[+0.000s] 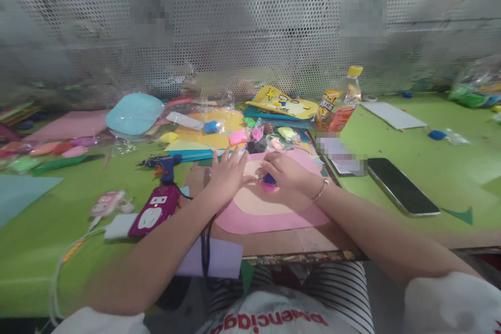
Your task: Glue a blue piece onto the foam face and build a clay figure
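Observation:
A cream rounded sheet [250,204] lies on a larger pink sheet [235,223] in front of me. My left hand [229,169] rests flat on the sheets' left side, fingers spread, holding nothing. Over the cream sheet, my right hand [284,171] is closed, its thumb and fingertips pinched together. What the pinch holds is too small to tell. Just under its curled fingers show a dark blue lump [269,179], which looks like modelling clay, and a pink piece [268,188] below it.
Behind the sheets lie several small clay packets [238,138]. A glue gun [167,167] and a plugged-in purple power strip [155,210] are at left, with a cable running under my left forearm. On the right are a phone [402,186] and a drink bottle [340,102]. A perforated metal screen [250,26] stands behind.

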`<state>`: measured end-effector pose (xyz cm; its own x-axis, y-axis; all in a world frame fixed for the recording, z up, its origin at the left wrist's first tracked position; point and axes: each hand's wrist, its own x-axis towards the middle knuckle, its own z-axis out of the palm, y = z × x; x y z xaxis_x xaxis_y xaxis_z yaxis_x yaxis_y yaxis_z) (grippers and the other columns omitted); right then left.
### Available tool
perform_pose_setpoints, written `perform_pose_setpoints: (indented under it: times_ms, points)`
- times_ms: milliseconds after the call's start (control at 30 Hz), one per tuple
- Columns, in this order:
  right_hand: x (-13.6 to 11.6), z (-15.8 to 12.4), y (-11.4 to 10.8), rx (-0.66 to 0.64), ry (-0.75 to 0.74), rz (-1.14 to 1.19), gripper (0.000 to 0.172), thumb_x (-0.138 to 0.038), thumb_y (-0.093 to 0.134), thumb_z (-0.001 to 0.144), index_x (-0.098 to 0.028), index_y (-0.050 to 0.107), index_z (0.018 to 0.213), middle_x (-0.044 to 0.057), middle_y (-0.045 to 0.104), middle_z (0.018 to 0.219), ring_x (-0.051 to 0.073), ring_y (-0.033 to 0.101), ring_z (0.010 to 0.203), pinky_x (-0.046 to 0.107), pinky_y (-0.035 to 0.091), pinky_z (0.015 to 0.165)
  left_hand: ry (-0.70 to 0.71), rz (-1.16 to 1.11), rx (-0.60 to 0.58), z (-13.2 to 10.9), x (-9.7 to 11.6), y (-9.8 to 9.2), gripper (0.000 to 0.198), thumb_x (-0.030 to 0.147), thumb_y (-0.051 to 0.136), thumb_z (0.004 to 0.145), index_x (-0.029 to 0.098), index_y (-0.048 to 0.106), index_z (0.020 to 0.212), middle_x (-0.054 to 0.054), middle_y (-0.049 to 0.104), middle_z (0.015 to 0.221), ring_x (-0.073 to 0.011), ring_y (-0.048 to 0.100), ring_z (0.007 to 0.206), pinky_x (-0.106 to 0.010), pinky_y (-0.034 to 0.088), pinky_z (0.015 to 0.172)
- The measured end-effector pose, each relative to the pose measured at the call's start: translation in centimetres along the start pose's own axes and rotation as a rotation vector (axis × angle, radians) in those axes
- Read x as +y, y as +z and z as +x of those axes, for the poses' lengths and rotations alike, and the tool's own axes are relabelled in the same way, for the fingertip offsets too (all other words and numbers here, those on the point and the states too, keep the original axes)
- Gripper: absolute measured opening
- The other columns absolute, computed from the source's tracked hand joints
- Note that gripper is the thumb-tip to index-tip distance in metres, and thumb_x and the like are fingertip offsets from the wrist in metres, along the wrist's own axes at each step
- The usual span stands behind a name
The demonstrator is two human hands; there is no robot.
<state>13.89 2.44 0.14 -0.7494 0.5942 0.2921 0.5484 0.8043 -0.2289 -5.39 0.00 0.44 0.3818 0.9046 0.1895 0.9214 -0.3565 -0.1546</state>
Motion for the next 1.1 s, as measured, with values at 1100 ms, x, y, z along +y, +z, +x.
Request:
perform_pose_setpoints:
  times_ms: [1100]
  points:
    - [0.4, -0.3, 0.0, 0.042, 0.006, -0.218, 0.033, -0.023, 0.032, 0.094, -0.011, 0.061, 0.086, 0.012, 0.061, 0.077, 0.021, 0.052, 0.077, 0.033, 0.038, 0.072, -0.093, 0.007, 0.003, 0.4, -0.3, -0.1, 0.055, 0.012, 0.032, 0.084, 0.005, 0.028, 0.139, -0.02, 0.032, 0.146, -0.0301, 0.029, 0.134, -0.049, 0.028, 0.105]
